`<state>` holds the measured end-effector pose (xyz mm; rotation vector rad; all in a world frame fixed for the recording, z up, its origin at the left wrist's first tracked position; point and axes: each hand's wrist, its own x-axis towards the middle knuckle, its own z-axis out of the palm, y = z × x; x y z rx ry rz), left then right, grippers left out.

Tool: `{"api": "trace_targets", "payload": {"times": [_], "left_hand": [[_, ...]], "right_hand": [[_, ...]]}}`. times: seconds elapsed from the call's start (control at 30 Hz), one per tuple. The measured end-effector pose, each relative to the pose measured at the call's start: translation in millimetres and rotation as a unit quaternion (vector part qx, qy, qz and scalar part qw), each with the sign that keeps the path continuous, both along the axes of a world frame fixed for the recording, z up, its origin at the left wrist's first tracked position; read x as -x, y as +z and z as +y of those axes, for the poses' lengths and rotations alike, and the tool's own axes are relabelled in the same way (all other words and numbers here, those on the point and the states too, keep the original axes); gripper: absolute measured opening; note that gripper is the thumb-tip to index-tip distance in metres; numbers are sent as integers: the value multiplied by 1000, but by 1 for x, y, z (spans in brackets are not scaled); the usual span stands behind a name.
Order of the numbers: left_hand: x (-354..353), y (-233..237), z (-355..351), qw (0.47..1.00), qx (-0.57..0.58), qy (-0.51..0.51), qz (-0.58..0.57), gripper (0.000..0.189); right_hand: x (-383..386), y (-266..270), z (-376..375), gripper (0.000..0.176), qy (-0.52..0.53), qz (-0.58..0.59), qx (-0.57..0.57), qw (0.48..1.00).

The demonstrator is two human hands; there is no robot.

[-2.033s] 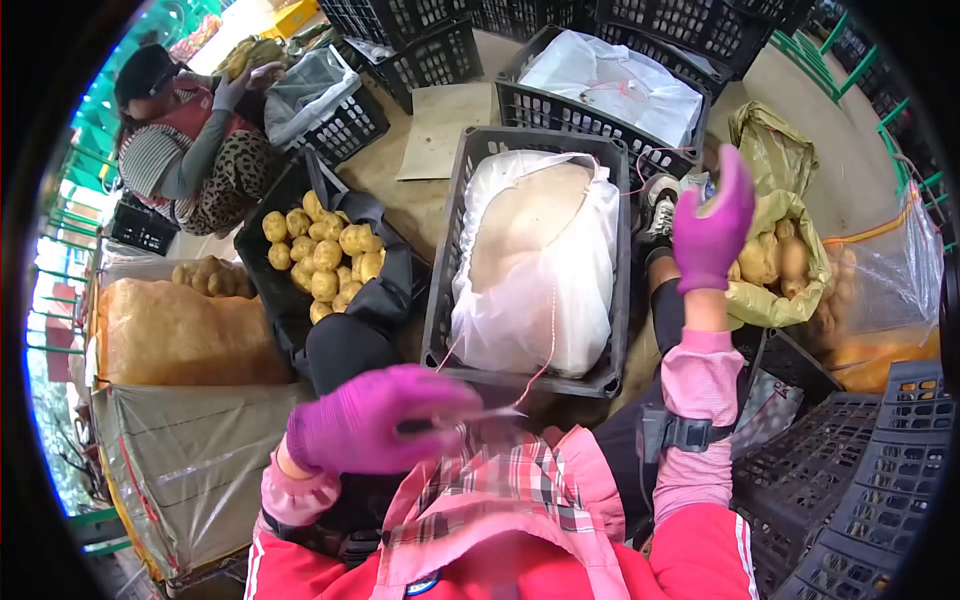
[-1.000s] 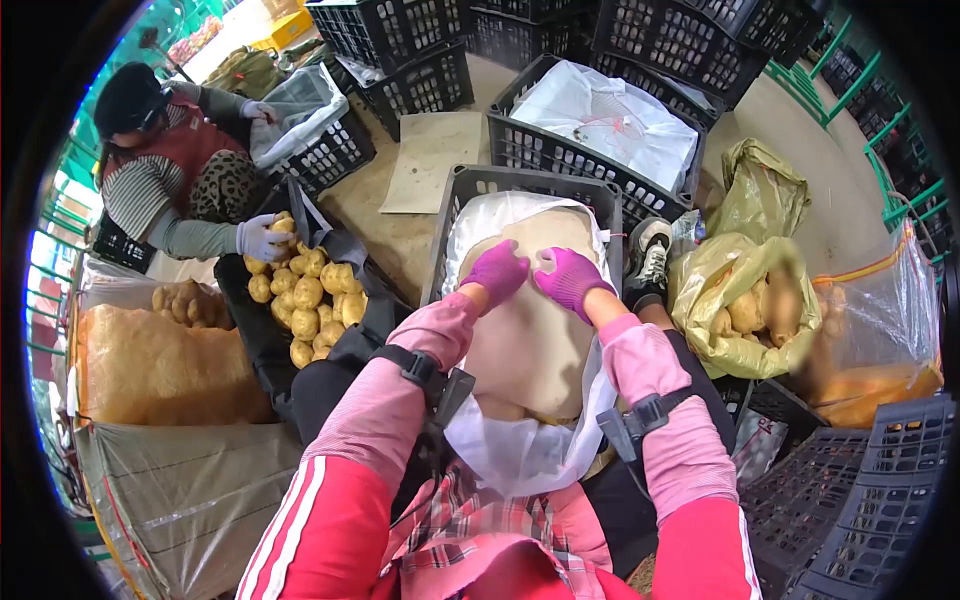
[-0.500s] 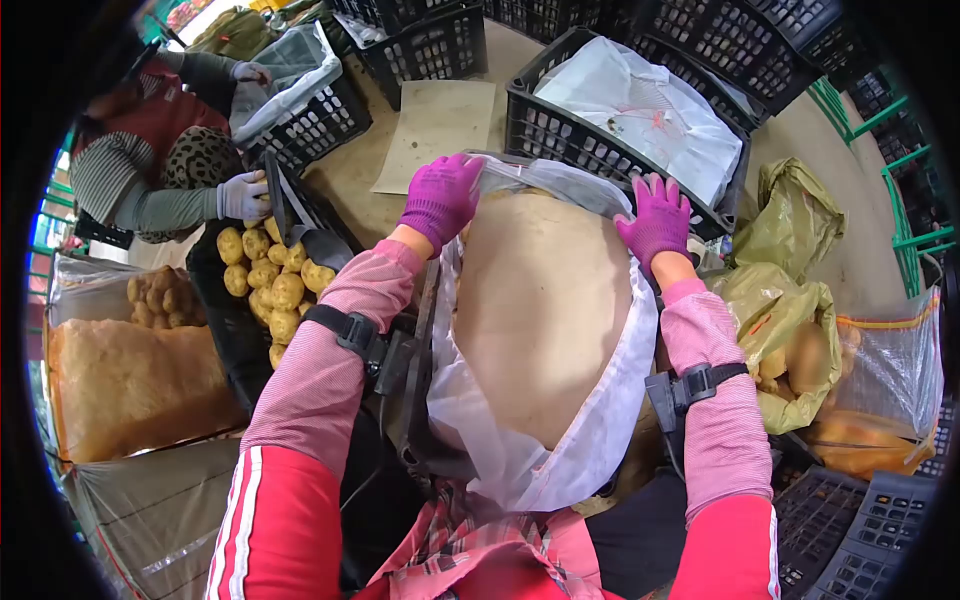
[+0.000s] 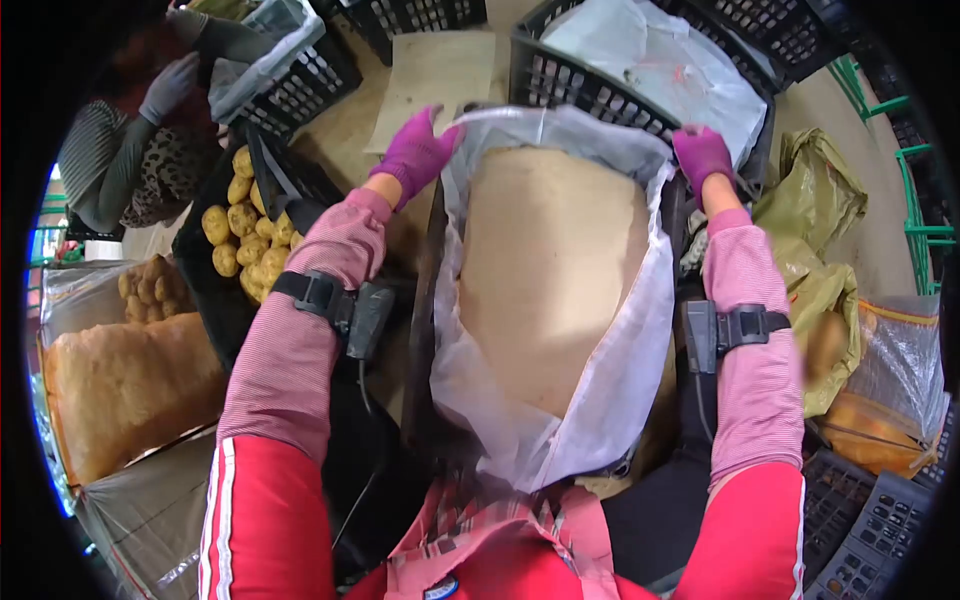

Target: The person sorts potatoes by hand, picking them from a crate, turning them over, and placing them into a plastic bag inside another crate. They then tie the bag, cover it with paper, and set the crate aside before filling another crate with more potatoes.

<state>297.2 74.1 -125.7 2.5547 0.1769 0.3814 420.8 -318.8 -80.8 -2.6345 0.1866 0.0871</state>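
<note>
In front of me stands a dark crate lined with a white plastic bag. A tan sheet of paper or cardboard lies inside the bag, hiding what is beneath. My left hand, in a purple glove, is closed at the bag's far left corner, pinching its rim. At the far right corner my right hand, gloved alike, has its fingers curled on the bag's edge. Between the two hands the rim stands up in a taut line.
A black crate of potatoes is on my left, beside a co-worker's gloved hand. Ahead lie a flat cardboard sheet and a crate with a white liner. Olive sacks lie at right, a filled bag at left.
Both my hands have moved outward and farther forward. The bag's far rim is pulled up and wider, uncovering the sheet's far edge. My right fingers, spread before, are now curled. The co-worker's hand has lifted from the potato crate.
</note>
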Motion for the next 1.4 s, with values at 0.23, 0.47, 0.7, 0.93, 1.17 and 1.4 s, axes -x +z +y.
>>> {"api": "trace_targets", "payload": {"times": [0.23, 0.47, 0.7, 0.93, 1.17, 1.4], "left_hand": [[187, 82, -87, 898, 26, -433, 79, 55], [291, 126, -58, 821, -243, -452, 251, 19], [369, 146, -41, 826, -291, -413, 251, 10], [418, 95, -69, 846, -301, -328, 294, 39], [412, 91, -91, 797, -195, -317, 475, 54], [351, 119, -124, 893, 178, -338, 239, 40]], "right_hand": [[239, 56, 58, 46, 562, 152, 12, 813], [368, 102, 14, 45, 536, 296, 174, 771], [423, 107, -44, 33, 432, 170, 164, 870], [466, 110, -44, 38, 425, 228, 259, 837], [496, 83, -53, 59, 410, 261, 355, 799], [499, 44, -30, 67, 349, 317, 401, 785]]}}
